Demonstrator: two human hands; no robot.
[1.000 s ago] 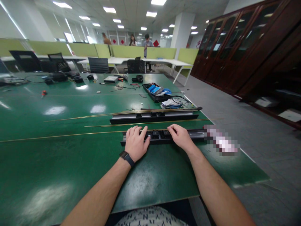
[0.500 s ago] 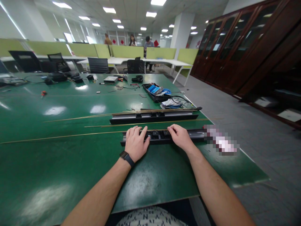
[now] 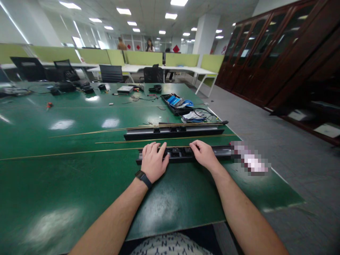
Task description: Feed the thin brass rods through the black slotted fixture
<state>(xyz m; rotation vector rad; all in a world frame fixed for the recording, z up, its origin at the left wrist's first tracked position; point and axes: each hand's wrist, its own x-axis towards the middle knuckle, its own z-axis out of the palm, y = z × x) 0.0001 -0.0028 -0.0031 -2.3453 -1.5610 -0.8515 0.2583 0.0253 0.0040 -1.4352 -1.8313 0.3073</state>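
A black rail (image 3: 220, 151) with a grey channel lies across the green table in front of me, with dark blocks at its middle. My left hand (image 3: 154, 161) rests over its left part, fingers spread and pressing down along the far edge. A long thin brass-coloured rod (image 3: 79, 153) runs along that far edge, under or beside my left fingertips, and reaches out to the left. My right hand (image 3: 203, 154) is closed in a pinch on the rod near the rail's right half; the fingertips partly hide the grip.
A second black rail (image 3: 174, 134) lies beyond, with several thin rods (image 3: 106, 131) along it. Farther back are a black tray (image 3: 175, 109) with blue items, a glove (image 3: 192, 117) and cables. A pixelated object (image 3: 249, 159) lies at the right.
The rod's far left stretch has shifted slightly away from me. Both hands stay nearly in place. In the background, one person has dropped mostly out of sight behind a partition.
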